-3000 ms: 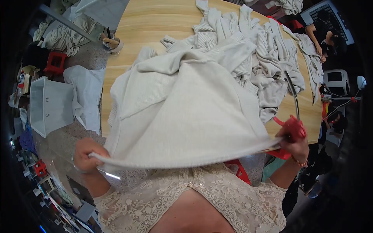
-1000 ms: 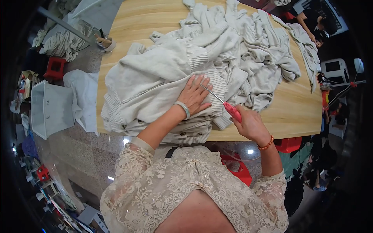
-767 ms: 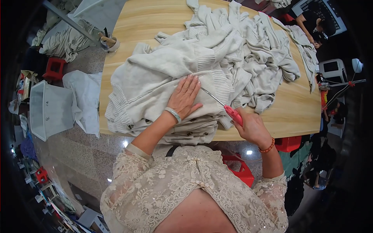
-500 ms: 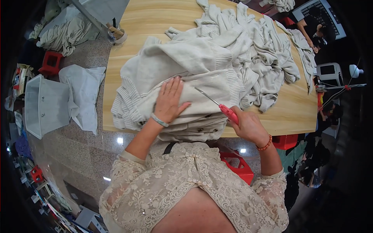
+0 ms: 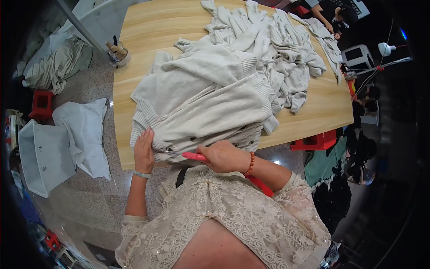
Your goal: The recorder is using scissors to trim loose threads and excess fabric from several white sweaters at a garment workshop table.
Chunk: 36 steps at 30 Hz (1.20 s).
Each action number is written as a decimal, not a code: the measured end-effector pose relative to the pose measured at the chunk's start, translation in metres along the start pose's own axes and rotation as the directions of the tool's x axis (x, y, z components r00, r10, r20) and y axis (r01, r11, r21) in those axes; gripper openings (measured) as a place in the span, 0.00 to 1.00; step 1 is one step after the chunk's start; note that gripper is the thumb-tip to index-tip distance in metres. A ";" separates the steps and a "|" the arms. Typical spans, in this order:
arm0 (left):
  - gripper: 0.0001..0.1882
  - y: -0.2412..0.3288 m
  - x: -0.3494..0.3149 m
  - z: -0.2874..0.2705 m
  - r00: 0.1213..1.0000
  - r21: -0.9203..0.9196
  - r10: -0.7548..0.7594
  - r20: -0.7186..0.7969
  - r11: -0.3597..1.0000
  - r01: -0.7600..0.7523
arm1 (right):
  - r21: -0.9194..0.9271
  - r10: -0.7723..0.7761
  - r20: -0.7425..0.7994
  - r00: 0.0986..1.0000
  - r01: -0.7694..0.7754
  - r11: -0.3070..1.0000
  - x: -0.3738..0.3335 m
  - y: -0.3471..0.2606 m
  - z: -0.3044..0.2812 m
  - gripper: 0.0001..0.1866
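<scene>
A cream knitted cardigan (image 5: 215, 110) lies on a stack at the table's near edge, dark buttons showing along its near side. My left hand (image 5: 144, 152) rests on the ribbed edge at the near left corner, fingers stretched over the knit; its thumb side is hard to see. My right hand (image 5: 226, 157) is closed around a red-handled tool (image 5: 193, 156) with a thin metal shaft. The shaft points left across the buttoned edge, its end close to my left hand. The tip is too small to make out.
A heap of cream knitwear (image 5: 286, 58) covers the far right of the wooden table (image 5: 161, 22). A jar of tools (image 5: 118, 54) stands at the left edge. White bin (image 5: 49, 157), white sack (image 5: 87, 134) and red stools (image 5: 42, 104) are on the floor. A co-worker (image 5: 333, 18) sits far right.
My left hand has slid from the cardigan's middle to its near left corner. My right hand has brought the tool left and nearer to me. The view has shifted slightly.
</scene>
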<state>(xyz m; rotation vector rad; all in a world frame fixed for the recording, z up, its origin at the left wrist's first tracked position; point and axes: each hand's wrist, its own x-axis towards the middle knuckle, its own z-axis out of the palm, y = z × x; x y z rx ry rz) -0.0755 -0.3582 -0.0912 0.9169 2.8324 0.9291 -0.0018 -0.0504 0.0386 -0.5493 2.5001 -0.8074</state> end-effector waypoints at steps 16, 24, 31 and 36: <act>0.24 0.066 0.089 0.024 0.959 -0.014 0.285 -0.004 0.958 -0.285 | -0.023 0.501 -0.174 0.848 -0.512 0.858 -0.061 -0.012 -0.029 0.12; 0.23 0.050 0.083 0.008 0.930 -0.104 0.357 0.088 0.932 -0.348 | 0.131 0.368 -0.157 0.917 -0.350 0.928 -0.059 -0.013 -0.008 0.16; 0.25 0.139 0.154 0.018 0.863 -0.169 0.504 -0.002 0.851 -0.497 | 0.203 0.471 -0.389 0.792 -0.425 0.882 -0.095 0.029 -0.035 0.17; 0.38 0.178 0.214 0.082 0.865 0.030 0.500 0.048 0.865 -0.501 | 0.188 0.687 -0.297 0.663 -0.665 0.723 -0.127 0.051 -0.066 0.20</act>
